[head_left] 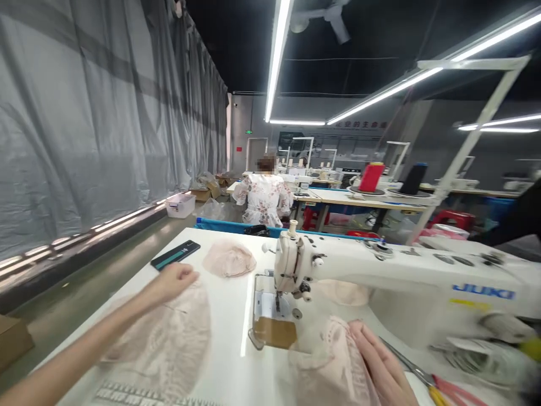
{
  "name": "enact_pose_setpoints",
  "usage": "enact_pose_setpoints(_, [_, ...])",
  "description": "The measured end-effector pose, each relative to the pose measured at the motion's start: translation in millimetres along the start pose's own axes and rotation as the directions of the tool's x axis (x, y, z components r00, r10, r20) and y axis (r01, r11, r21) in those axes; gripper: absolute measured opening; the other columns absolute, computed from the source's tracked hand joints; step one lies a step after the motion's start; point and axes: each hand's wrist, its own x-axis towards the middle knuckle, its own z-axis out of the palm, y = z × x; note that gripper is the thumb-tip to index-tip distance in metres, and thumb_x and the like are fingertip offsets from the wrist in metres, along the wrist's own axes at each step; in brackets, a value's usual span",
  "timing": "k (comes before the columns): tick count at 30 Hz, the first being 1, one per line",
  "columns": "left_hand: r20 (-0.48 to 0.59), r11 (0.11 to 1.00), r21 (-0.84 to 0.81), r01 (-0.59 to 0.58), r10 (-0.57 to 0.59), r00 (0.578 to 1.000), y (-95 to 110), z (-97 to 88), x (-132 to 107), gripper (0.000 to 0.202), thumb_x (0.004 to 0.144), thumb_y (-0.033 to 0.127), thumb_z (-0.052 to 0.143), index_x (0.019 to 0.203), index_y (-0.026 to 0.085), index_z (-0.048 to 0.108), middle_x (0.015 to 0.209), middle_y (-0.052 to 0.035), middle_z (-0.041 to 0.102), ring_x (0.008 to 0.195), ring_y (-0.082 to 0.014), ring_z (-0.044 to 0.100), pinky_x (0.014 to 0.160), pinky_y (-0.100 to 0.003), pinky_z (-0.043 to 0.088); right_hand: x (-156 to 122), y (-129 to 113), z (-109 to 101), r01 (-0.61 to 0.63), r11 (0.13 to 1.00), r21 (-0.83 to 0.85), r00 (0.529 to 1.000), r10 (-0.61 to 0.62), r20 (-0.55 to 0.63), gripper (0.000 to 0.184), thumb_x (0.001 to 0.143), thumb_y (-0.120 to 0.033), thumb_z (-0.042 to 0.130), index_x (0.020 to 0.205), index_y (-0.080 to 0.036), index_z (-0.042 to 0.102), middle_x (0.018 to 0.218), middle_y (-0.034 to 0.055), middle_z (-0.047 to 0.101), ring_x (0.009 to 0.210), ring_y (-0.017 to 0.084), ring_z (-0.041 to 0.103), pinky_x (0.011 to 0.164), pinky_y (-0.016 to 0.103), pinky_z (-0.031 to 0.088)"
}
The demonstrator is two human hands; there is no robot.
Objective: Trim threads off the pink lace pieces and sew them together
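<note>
My left hand (175,280) is over the far edge of pale pink gathered fabric (177,338) on the left of the white table. Its fingers are curled in, and what lies between them is hidden. In my right hand (382,361), at the front right of the sewing machine (291,259), is a pale pink fabric piece (329,366) with a gathered edge, held between thumb and fingers. This piece hangs over the table in front of the needle plate (273,304), apart from the needle. Both hands and the fabric are slightly blurred.
A smaller pink fabric piece (230,260) and a phone (175,255) lie at the table's far left. Another fabric piece (344,291) is behind the needle. Scissors (416,369) lie right of my right hand. A person (266,200) sits ahead with their back turned.
</note>
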Motion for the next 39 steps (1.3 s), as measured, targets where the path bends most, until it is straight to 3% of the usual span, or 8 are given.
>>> enact_pose_setpoints(5, [-0.102, 0.976, 0.116, -0.183, 0.195, 0.976, 15.1, 28.2, -7.6, 0.028, 0.080, 0.037, 0.051, 0.095, 0.015, 0.062, 0.100, -0.0135, 0.060, 0.103, -0.0325, 0.049, 0.085, -0.041, 0.037, -7.8, -14.3, -12.7, 0.094, 0.951, -0.293, 0.995, -0.093, 0.016, 0.045, 0.081, -0.063, 0.054, 0.066, -0.023, 0.041, 0.064, -0.0062, 0.031, 0.059, 0.013, 0.031, 0.055, 0.023, 0.033])
enact_pose_setpoints(8, [0.229, 0.958, -0.149, -0.243, 0.273, 0.934, 68.4, 67.6, -44.4, 0.042, 0.086, 0.048, 0.050, 0.117, 0.021, 0.058, 0.131, -0.0122, 0.051, 0.118, -0.0309, 0.045, 0.097, -0.044, 0.034, -16.1, -22.2, -15.4, 0.163, 0.883, -0.441, 0.975, -0.076, 0.208, 0.043, 0.089, -0.060, 0.044, 0.069, -0.022, 0.041, 0.065, -0.0064, 0.031, 0.060, 0.012, 0.031, 0.057, 0.023, 0.032])
enact_pose_setpoints(13, [0.660, 0.705, -0.679, 0.203, 0.466, 0.590, 143.3, 125.2, -87.1, 0.050, 0.064, 0.060, 0.073, 0.074, 0.013, 0.060, 0.074, -0.0034, 0.061, 0.073, -0.0164, 0.056, 0.069, -0.026, 0.044, -35.2, -27.4, -37.1, 0.269, 0.785, -0.559, 0.945, -0.101, 0.312, 0.037, 0.096, -0.050, 0.036, 0.071, -0.022, 0.039, 0.063, -0.0071, 0.030, 0.055, 0.011, 0.031, 0.050, 0.022, 0.029])
enact_pose_setpoints(16, [0.701, 0.619, -0.679, 0.396, 0.384, 0.601, 154.7, 149.9, -104.2, 0.055, 0.055, 0.062, 0.077, 0.059, 0.013, 0.052, 0.055, 0.0025, 0.049, 0.054, -0.0087, 0.044, 0.053, -0.020, 0.034, -54.1, -23.1, -58.2, 0.412, 0.581, -0.702, 0.911, -0.284, 0.299, 0.027, 0.097, -0.037, 0.039, 0.076, -0.023, 0.047, 0.060, -0.0059, 0.042, 0.053, 0.012, 0.043, 0.050, 0.021, 0.036])
enact_pose_setpoints(21, [0.772, 0.625, -0.596, 0.504, 0.272, 0.575, 161.4, 175.8, -134.6, 0.058, 0.053, 0.067, 0.074, 0.058, 0.013, 0.054, 0.053, 0.0016, 0.048, 0.051, -0.0094, 0.043, 0.052, -0.021, 0.035, -97.5, -5.0, -76.3, 0.647, 0.177, -0.742, 0.702, -0.518, 0.489, 0.017, 0.093, -0.027, 0.051, 0.109, -0.025, 0.056, 0.100, 0.0062, 0.063, 0.086, 0.017, 0.063, 0.073, 0.023, 0.050])
enact_pose_setpoints(29, [0.846, 0.597, -0.494, 0.632, 0.164, 0.507, 173.1, 212.0, -175.0, 0.060, 0.058, 0.070, 0.068, 0.058, 0.012, 0.055, 0.056, -0.0023, 0.052, 0.051, -0.0103, 0.044, 0.053, -0.023, 0.034, -148.6, 33.5, -81.3, 0.503, 0.385, -0.774, 0.862, -0.281, 0.422, 0.015, 0.094, -0.018, 0.042, 0.092, -0.023, 0.055, 0.091, 0.0064, 0.061, 0.076, 0.016, 0.061, 0.064, 0.023, 0.050])
enact_pose_setpoints(35, [0.824, 0.560, -0.541, 0.627, 0.204, 0.528, 164.5, 248.3, -195.0, 0.058, 0.054, 0.062, 0.078, 0.060, 0.007, 0.061, 0.055, -0.0013, 0.050, 0.052, -0.0081, 0.039, 0.053, -0.021, 0.027, -172.6, 47.8, -97.1, 0.319, 0.817, -0.480, 0.948, -0.285, 0.144, 0.022, 0.096, -0.032, 0.042, 0.077, -0.024, 0.047, 0.079, 0.0006, 0.051, 0.071, 0.015, 0.051, 0.064, 0.024, 0.044])
enact_pose_setpoints(39, [0.827, 0.587, -0.534, 0.608, 0.216, 0.518, 162.5, 271.1, -203.8, 0.057, 0.055, 0.062, 0.078, 0.064, 0.007, 0.064, 0.057, -0.0025, 0.052, 0.056, -0.0107, 0.043, 0.056, -0.022, 0.029, -181.1, 64.5, -113.6, 0.155, 0.953, -0.262, 0.987, -0.163, -0.010, 0.023, 0.095, -0.039, 0.046, 0.080, -0.023, 0.051, 0.079, -0.0013, 0.051, 0.060, 0.011, 0.043, 0.053, 0.021, 0.038])
